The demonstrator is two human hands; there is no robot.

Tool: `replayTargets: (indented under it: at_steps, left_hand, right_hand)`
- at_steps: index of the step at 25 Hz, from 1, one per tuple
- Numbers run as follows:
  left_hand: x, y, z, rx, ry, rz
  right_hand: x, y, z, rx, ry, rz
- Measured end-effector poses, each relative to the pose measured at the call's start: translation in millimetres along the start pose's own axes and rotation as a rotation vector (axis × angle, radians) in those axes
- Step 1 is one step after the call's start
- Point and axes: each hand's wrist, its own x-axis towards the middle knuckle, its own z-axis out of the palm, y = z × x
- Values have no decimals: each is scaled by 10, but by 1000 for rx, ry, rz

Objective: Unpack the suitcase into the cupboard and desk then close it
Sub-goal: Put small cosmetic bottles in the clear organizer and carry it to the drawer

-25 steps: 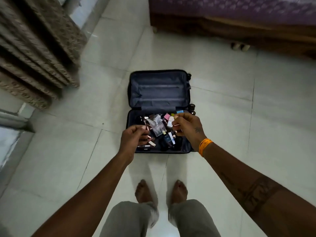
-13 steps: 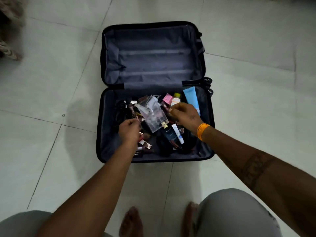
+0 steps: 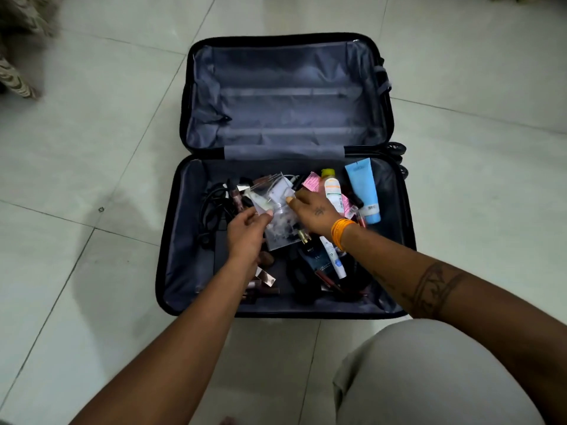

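Note:
A dark suitcase (image 3: 171, 265) lies open on the tiled floor, its lid half bare. The near half holds a clear plastic pouch (image 3: 277, 207), a blue tube (image 3: 363, 188), a white bottle with a yellow cap (image 3: 332, 187), a pink packet (image 3: 312, 182), a dark perfume bottle (image 3: 317, 256), black cables (image 3: 214, 207) and several small cosmetics. My left hand (image 3: 247, 234) pinches the pouch's left edge between thumb and fingers. My right hand (image 3: 313, 214), an orange band at its wrist, grips the pouch's right side from above.
Pale floor tiles (image 3: 92, 148) surround the case. A patterned curtain or fabric (image 3: 18, 41) hangs at the top left. My grey-clad knee (image 3: 429, 372) fills the bottom right, close to the suitcase's near edge.
I have crouched lower, so the suitcase fills more of the view. Both hands moved together from loose items onto the clear pouch and now hold it.

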Motion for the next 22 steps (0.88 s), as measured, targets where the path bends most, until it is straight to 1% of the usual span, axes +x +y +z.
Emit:
replayTargets:
  at_steps: [5,10,12,15,18,20,22]
  left_hand:
    - [19,79,-88,-61,-93,114]
    - [-106,284,119,33,-173,226]
    - [-157,380,311,70,-207,281]
    - [-308,409,820,97,-309,312]
    - [-518,380,1391,196,-401,364]
    - [-637,322,1771,266,-463,410]
    - [-701,246,2087,328,-530,427]
  right_hand:
    - [-49,-10,-20,318,81,47]
    - [-327,92,-367,547,177,13]
    - [-467,147,-531,584,243,-11]
    - [-745,420,-897,570,472,-21]
    - [-1063,786,-1272,626,636,44]
    - [-1227,1081,-1456,677,711,93]
    - [-1329,1352,-1566,780,761,133]
